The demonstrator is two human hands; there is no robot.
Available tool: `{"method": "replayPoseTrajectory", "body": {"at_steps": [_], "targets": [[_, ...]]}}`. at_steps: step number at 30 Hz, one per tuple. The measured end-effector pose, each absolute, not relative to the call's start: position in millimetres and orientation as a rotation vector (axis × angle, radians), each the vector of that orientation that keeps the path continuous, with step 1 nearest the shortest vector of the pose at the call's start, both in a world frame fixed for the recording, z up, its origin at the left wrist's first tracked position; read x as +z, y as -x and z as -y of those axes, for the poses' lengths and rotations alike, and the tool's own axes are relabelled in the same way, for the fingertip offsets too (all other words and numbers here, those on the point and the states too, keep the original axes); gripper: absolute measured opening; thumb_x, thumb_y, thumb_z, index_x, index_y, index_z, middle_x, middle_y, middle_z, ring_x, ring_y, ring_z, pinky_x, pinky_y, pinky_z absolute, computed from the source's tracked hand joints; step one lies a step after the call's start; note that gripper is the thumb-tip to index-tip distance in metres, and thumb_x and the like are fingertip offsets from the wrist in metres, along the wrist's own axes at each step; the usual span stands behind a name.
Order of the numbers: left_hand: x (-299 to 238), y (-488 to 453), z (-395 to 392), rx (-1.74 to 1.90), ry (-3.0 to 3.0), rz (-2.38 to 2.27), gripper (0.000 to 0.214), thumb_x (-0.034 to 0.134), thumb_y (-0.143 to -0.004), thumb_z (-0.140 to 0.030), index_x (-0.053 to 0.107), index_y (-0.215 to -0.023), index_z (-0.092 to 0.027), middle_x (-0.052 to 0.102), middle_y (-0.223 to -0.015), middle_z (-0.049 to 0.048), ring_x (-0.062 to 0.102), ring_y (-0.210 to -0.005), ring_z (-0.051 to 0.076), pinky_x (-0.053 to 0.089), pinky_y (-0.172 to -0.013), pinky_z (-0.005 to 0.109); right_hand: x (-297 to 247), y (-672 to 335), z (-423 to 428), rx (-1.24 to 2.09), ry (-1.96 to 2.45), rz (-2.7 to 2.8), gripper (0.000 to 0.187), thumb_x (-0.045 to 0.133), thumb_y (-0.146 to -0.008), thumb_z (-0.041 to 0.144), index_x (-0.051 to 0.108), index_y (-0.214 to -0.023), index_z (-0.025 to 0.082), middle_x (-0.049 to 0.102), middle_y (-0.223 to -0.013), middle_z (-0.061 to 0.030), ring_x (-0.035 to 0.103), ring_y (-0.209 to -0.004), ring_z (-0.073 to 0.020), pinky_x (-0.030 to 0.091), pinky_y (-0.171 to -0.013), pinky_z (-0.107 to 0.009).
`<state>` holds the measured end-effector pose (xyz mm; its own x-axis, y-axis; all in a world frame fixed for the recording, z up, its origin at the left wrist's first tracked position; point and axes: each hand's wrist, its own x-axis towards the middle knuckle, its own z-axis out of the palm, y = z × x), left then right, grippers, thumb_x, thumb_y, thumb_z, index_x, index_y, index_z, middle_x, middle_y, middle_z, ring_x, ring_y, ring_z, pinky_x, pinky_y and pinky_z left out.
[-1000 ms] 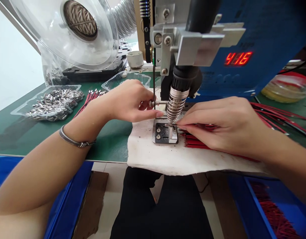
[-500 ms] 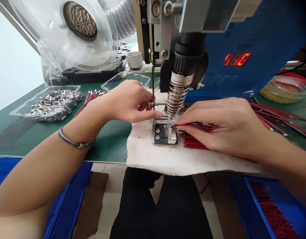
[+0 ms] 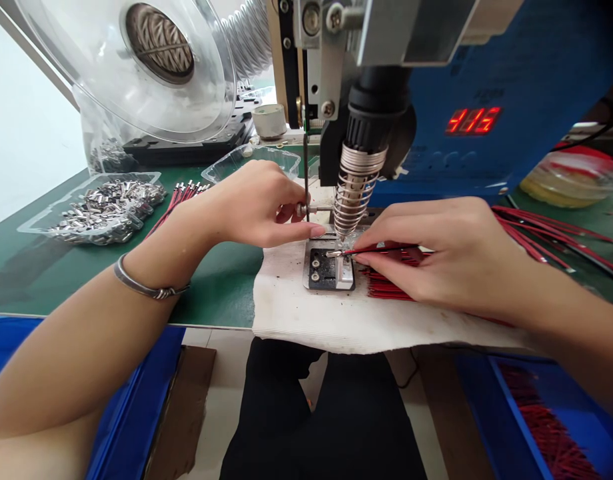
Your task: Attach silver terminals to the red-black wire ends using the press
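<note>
My left hand [image 3: 259, 203] is closed around a small metal pin [image 3: 311, 209] that sticks out sideways beside the machine's coiled nozzle [image 3: 355, 190]. My right hand [image 3: 436, 250] pinches a thin red wire [image 3: 381, 251] and holds its metal tip over the small black fixture plate [image 3: 329, 267] under the nozzle. The nozzle hangs raised just above the plate. A bundle of red wires [image 3: 386, 283] lies under my right hand on a white cloth [image 3: 336, 320].
A clear tray of several small metal terminals [image 3: 106, 203] sits far left on the green table [image 3: 36, 267]. Terminated red wires [image 3: 184, 193] lie behind my left wrist. A blue machine body with a red digit display [image 3: 474, 120] stands behind. More red wires [image 3: 551, 230] lie at right; a blue bin [image 3: 551, 420] sits below.
The nozzle head has risen off the fixture plate. My right hand has drawn the red wire slightly back to the right, so its tip shows. The left hand has stayed put.
</note>
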<state>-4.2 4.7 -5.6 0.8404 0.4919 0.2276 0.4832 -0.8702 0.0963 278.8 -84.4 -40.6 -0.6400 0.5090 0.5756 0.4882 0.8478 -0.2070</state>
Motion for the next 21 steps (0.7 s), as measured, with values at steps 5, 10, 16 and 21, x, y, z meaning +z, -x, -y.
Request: {"method": "replayPoseTrajectory", "body": {"at_steps": [5, 10, 16, 21], "targets": [[-5.4, 4.8, -4.2, 0.391, -2.981, -0.776, 0.046, 0.063, -0.097, -0.059, 0.052, -0.066, -0.027, 0.061, -0.054, 0.0022, 0.049, -0.051, 0.018, 0.035, -0.062, 0.041, -41.5, -278.3, 83.3, 0.023, 0.707, 2.369, 0.016, 0.074, -0.108, 0.014, 0.085, -0.104, 0.025, 0.088, -0.095, -0.0009, 0.082, -0.079, -0.0190, 0.063, -0.070, -0.033], [-6.4, 3.6, -4.4, 0.411, -2.988, -0.762, 0.051, 0.064, -0.098, -0.063, 0.051, -0.063, -0.027, 0.057, -0.051, 0.0016, 0.047, -0.051, 0.018, 0.035, -0.062, 0.041, -40.2, -278.5, 84.6, 0.007, 0.702, 2.364, 0.014, 0.075, -0.108, 0.015, 0.084, -0.104, 0.025, 0.088, -0.095, -0.0008, 0.081, -0.078, -0.0175, 0.062, -0.068, -0.032], [7.4, 7.8, 6.1, 0.286, -2.962, -0.995, 0.054, 0.067, -0.099, -0.064, 0.058, -0.063, -0.024, 0.064, -0.057, 0.0019, 0.050, -0.051, 0.016, 0.035, -0.061, 0.037, -35.3, -277.7, 88.2, -0.056, 0.618, 2.335, 0.014, 0.076, -0.109, 0.018, 0.081, -0.097, 0.024, 0.085, -0.087, 0.0007, 0.078, -0.072, -0.0154, 0.058, -0.064, -0.029], [8.9, 19.5, 67.7, 0.466, -2.875, -1.297, 0.044, 0.067, -0.104, -0.060, 0.086, -0.085, -0.025, 0.068, -0.055, 0.0007, 0.052, -0.046, 0.017, 0.036, -0.057, 0.036, -31.5, -274.3, 95.9, -0.093, 0.563, 2.276, 0.022, 0.073, -0.109, 0.016, 0.075, -0.090, 0.027, 0.079, -0.077, 0.0015, 0.072, -0.065, -0.0157, 0.053, -0.058, -0.031]]}}
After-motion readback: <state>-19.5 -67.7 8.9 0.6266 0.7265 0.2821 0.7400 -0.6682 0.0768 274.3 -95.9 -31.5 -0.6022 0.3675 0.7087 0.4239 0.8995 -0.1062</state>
